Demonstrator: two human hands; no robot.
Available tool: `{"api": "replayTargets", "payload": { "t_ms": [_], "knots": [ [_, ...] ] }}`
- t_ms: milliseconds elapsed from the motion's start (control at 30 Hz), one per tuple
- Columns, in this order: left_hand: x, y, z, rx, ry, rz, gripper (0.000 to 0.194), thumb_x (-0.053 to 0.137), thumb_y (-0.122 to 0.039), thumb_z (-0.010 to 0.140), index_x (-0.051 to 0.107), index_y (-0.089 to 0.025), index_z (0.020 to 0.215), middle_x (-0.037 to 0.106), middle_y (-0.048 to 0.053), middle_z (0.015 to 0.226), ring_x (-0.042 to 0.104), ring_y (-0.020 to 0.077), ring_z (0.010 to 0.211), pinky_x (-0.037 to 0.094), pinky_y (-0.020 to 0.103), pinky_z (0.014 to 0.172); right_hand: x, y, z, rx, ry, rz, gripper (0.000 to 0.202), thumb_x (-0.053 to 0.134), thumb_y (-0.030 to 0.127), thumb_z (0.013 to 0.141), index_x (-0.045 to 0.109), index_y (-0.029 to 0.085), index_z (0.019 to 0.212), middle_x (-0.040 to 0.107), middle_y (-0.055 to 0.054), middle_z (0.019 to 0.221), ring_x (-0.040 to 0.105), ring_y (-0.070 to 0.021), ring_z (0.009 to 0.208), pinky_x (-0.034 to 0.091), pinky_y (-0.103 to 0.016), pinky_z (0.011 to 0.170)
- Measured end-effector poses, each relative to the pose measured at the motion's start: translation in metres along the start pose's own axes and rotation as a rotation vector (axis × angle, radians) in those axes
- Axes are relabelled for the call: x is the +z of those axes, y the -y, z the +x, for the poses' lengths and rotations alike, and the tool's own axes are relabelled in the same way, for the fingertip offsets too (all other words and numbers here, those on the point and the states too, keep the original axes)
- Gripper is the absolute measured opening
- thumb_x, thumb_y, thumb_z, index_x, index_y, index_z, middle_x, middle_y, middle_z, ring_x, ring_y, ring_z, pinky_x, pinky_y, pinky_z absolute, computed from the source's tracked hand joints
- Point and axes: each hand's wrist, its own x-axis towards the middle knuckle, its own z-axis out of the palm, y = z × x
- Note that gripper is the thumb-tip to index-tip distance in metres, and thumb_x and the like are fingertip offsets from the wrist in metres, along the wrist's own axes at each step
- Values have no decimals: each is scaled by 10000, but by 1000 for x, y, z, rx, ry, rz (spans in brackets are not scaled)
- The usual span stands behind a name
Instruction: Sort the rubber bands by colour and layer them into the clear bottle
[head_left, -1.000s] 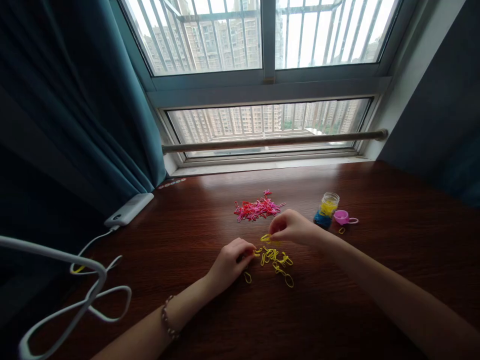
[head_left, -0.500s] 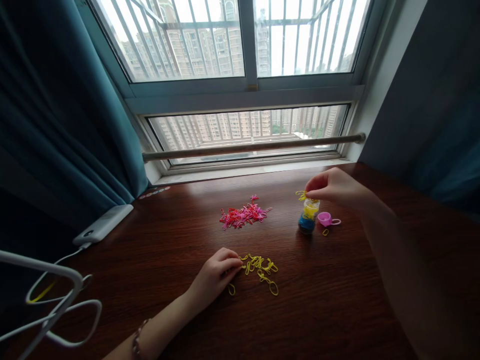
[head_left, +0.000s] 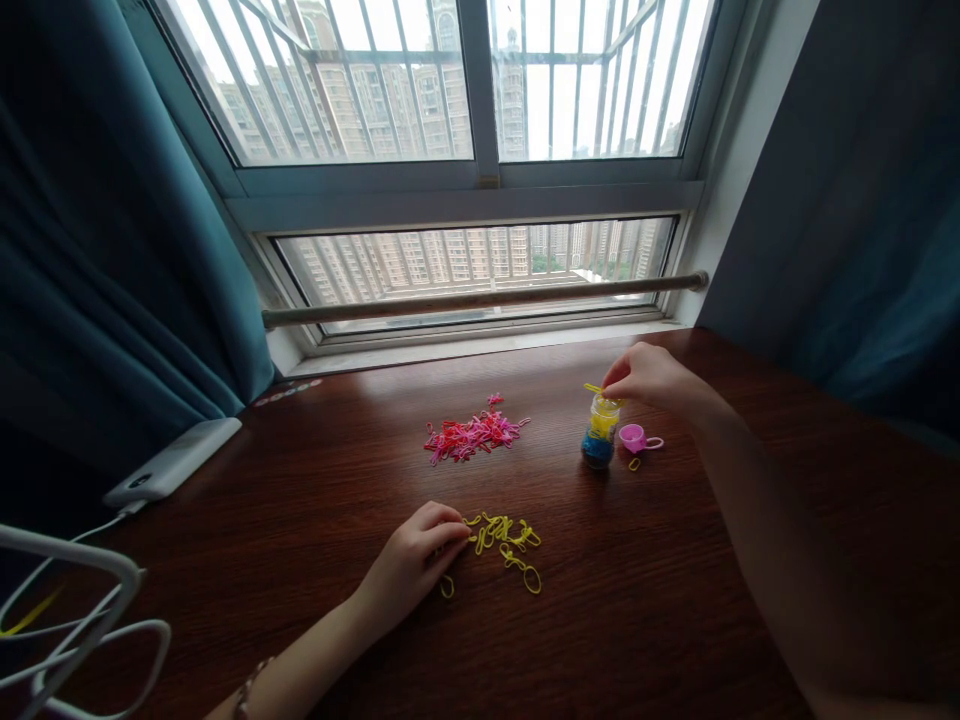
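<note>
The right hand is pinching a few yellow rubber bands between thumb and fingertips, holding them right over the open mouth of the small clear jar, which is standing upright on the dark wooden counter toward the far right and is already holding blue bands at the bottom with yellow ones on top. The jar's pink lid is lying just beside it on the right, with one stray yellow band near it. The left hand is resting nearer the camera, fingers curled and touching the left edge of the loose yellow pile; its grip is not closing on any band that can be made out (the fingertips are partly hiding each other). A separate heap of pink and red bands is lying farther back, left of the jar. To do this well, the pinch should probably be coming down centred over the narrow opening before loosening, since bands dangling outside the rim could be catching on it and springing out; the light jar looks easy to tip, so a gentle, vertical approach seems wise.
</note>
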Motion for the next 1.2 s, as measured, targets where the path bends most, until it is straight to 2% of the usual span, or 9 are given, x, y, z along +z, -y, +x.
{"api": "replayTargets", "payload": {
  "t_ms": [367,533,633,767,833,900,1000,1067,1200],
  "knots": [
    [1,0,-4,11,3,49,182,457,-199,852,585,-193,982,566,60,939,534,144,876,467,260,769,1,-3,0,11,-30,66,158,641,155,620,712,110,754,674,-61,661,611,-143,619,413,-173,491],
    [0,-2,-3,-26,-42,84,203,464,-236,846,576,-193,1010,575,68,953,546,154,878,477,270,776,-2,-4,-2,-15,-31,60,165,640,156,627,711,108,768,671,-58,645,614,-145,626,437,-182,541],
    [-1,-3,-2,-81,-65,115,177,477,-266,837,588,-186,950,575,66,934,550,162,868,477,277,775,-5,-4,-3,-39,-72,43,161,627,160,645,710,115,776,673,-57,661,616,-148,648,440,-190,559],
    [-2,-3,-3,-131,-27,130,164,462,-278,846,585,-176,812,565,46,834,545,151,788,469,262,718,-1,6,-11,-106,-98,31,118,628,174,662,706,129,738,671,-54,673,614,-146,655,443,-196,569],
    [-2,-3,-4,-128,-14,131,172,449,-270,854,577,-175,788,556,39,804,536,145,764,459,254,700,12,18,-17,-175,-52,40,121,608,172,690,701,134,757,671,-54,687,615,-142,651,447,-197,577],
    [-2,-3,-4,-114,-18,128,171,439,-256,859,568,-172,783,548,37,797,528,143,758,450,251,697,34,32,-22,-242,19,-12,146,562,160,734,696,140,790,674,-67,710,620,-150,671,452,-208,605],
    [-2,-5,-4,-93,-47,129,169,421,-234,868,551,-168,782,538,38,800,514,142,754,438,250,695,79,50,-25,-259,96,-259,204,505,73,745,687,126,821,671,-128,815,632,-200,764,463,-244,656],
    [-3,-7,-4,-76,-66,134,162,410,-220,872,536,-166,785,534,40,805,505,142,756,432,251,694,109,53,-23,-225,150,-410,257,471,13,739,672,102,872,656,-165,856,630,-232,807,476,-272,659],
    [-4,-10,-4,-41,-65,144,144,405,-204,873,519,-165,794,531,42,806,492,144,759,427,256,697,149,44,-12,-120,63,-492,307,362,-12,796,631,22,939,600,-252,946,593,-282,903,486,-335,671]
  ]
}}
